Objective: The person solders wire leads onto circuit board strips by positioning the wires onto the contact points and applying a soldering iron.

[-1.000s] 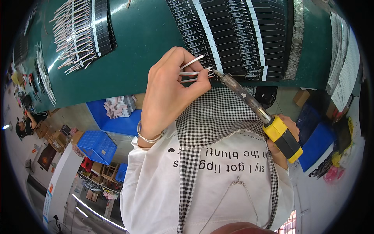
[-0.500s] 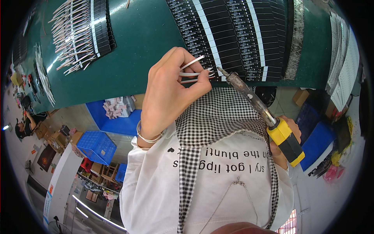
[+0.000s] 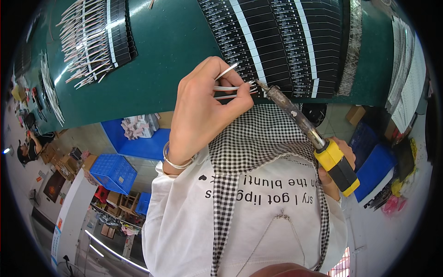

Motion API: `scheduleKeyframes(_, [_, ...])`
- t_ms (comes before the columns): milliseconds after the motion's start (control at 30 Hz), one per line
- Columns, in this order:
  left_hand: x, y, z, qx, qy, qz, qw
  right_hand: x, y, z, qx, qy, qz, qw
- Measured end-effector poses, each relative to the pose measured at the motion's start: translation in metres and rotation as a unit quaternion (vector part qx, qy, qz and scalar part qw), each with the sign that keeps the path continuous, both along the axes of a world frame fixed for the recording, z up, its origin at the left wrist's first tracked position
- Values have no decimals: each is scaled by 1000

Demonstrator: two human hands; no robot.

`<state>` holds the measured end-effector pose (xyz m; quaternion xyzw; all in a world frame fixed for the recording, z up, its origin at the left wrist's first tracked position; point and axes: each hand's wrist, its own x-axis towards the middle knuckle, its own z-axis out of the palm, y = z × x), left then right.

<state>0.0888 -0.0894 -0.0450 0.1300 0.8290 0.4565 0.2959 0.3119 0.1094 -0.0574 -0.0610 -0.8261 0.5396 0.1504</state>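
My left hand [image 3: 198,101] is closed round several thin white wires [image 3: 225,88], pinching one between thumb and forefinger over the near edge of the black circuit boards [image 3: 258,41]. My right hand [image 3: 344,157] grips a soldering iron [image 3: 300,117] by its yellow and black body; most of the fingers are hidden behind it. The iron slants up and left, with its tip by the ends of the pinched wires at the lowest board. I cannot tell whether tip and wire touch.
Boards with wires attached [image 3: 87,44] lie at the left on the green bench top [image 3: 161,51]. Loose white wires [image 3: 51,92] are farther left. White strips [image 3: 404,74] hang at the right edge. A blue crate [image 3: 114,173] stands below; a person [image 3: 31,147] is far left.
The iron's tip has moved slightly left, closer to the wire ends. My left hand has shifted a little to the right, still holding the wires.
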Motion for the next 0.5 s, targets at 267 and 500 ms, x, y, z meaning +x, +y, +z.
scheduleKeyframes(267, [2, 2, -1, -1, -2, 8, 1000, -2, 0, 7, 22, -32, 0, 999])
scheduleKeyframes(500, [2, 1, -2, 7, 6, 5, 1000, 3, 4, -5, 6, 31, 15, 999])
